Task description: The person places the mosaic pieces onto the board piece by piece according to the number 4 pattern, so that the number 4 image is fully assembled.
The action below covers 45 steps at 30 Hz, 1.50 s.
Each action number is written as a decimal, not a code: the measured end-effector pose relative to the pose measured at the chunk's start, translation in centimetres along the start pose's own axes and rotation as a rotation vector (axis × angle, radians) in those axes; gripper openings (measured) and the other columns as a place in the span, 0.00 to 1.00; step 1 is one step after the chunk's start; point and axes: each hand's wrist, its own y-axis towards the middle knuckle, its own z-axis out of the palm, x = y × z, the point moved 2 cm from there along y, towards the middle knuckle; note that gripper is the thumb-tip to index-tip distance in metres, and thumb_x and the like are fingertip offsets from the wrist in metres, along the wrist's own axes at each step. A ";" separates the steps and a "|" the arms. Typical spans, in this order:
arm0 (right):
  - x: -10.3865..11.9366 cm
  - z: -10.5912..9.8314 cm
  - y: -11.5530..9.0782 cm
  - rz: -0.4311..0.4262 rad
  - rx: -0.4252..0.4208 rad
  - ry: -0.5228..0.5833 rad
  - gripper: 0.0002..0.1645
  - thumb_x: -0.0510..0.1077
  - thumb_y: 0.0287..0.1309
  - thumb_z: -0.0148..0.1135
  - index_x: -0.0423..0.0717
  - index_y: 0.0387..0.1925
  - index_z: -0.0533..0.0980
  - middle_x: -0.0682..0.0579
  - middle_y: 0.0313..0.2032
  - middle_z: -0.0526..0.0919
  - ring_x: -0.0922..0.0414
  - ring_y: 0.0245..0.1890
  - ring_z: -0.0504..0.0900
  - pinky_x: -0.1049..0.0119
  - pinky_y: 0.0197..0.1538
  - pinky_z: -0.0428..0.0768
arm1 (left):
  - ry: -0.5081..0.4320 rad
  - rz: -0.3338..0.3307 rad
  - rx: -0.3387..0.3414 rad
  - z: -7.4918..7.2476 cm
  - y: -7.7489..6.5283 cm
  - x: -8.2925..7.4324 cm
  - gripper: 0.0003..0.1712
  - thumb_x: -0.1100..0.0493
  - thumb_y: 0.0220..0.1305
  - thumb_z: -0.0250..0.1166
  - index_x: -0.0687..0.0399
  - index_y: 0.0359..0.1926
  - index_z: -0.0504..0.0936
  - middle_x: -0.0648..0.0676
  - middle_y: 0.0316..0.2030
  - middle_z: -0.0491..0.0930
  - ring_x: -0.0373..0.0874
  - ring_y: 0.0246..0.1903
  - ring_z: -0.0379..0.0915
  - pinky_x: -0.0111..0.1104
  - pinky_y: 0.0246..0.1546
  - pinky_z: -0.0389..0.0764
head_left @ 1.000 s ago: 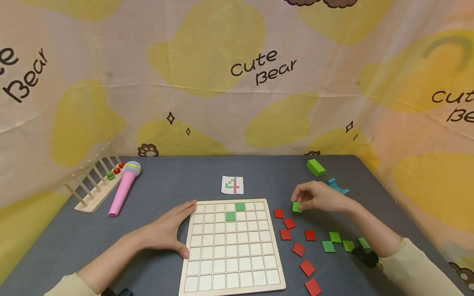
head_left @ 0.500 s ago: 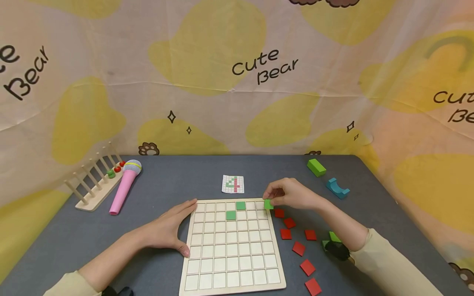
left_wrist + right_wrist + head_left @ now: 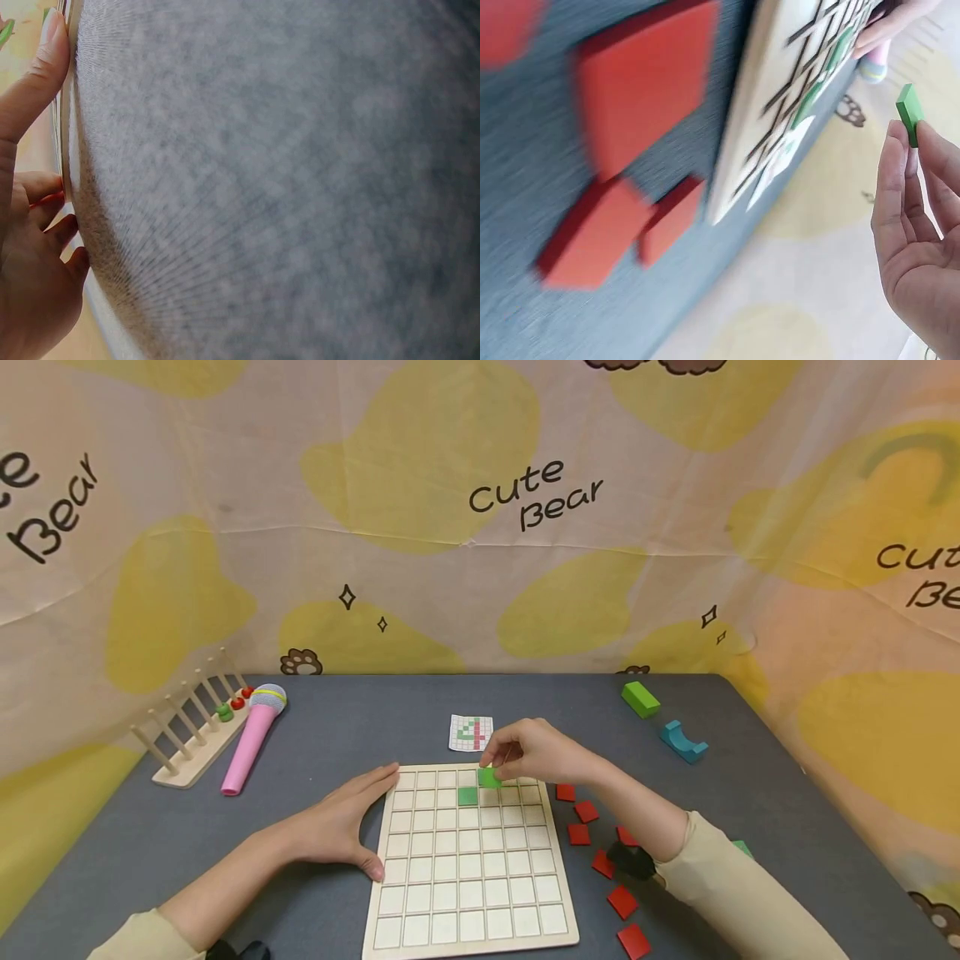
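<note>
While the dark table [image 3: 375, 718] spreads before you, there's the pale grid board [image 3: 445, 866], your left hand [image 3: 330, 827] stretched wide with thumb and fingertips touching its left edge. Your right hand [image 3: 540, 752] hovers over the far end, near the number card [image 3: 462, 735], and red tiles [image 3: 622, 902] lie scattered to the board's right; one green square [image 3: 467, 796] sits in the second-farthest row, and your thumb and fingers pinch a green tile [image 3: 489, 778] above the farthest!

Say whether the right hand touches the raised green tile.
Touching: the right wrist view shows the right hand pinching the green tile by one end.
</note>
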 end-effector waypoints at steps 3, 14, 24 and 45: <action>0.8 0.6 0.9 -0.001 0.014 0.001 0.09 0.35 0.55 0.67 0.49 0.37 0.85 0.55 0.32 0.86 0.65 0.32 0.81 0.73 0.40 0.81 | 0.002 0.001 -0.003 0.0 0.0 0.0 0.77 0.30 0.27 0.79 0.65 0.74 0.57 0.65 0.75 0.55 0.67 0.73 0.54 0.62 0.66 0.63; 2.8 2.9 2.9 -0.005 0.051 -0.011 0.09 0.34 0.52 0.70 0.50 0.35 0.85 0.54 0.32 0.87 0.65 0.31 0.81 0.74 0.39 0.80 | -0.005 -0.001 -0.004 -0.1 0.0 -0.2 0.76 0.30 0.28 0.79 0.66 0.73 0.58 0.65 0.75 0.56 0.67 0.73 0.55 0.62 0.66 0.63; 3.2 4.2 3.8 0.034 0.071 -0.033 0.11 0.31 0.51 0.65 0.47 0.33 0.85 0.51 0.29 0.86 0.65 0.27 0.77 0.75 0.34 0.76 | -0.007 0.005 -0.007 -0.1 -0.1 -0.1 0.76 0.30 0.28 0.79 0.66 0.73 0.58 0.66 0.75 0.56 0.68 0.72 0.54 0.63 0.65 0.63; 3.2 5.9 4.0 0.010 0.094 -0.143 0.10 0.27 0.43 0.66 0.42 0.27 0.85 0.51 0.23 0.86 0.70 0.22 0.73 0.79 0.30 0.71 | -0.009 -0.012 0.001 0.1 0.1 0.1 0.76 0.28 0.28 0.78 0.64 0.74 0.58 0.64 0.76 0.56 0.66 0.73 0.54 0.62 0.66 0.62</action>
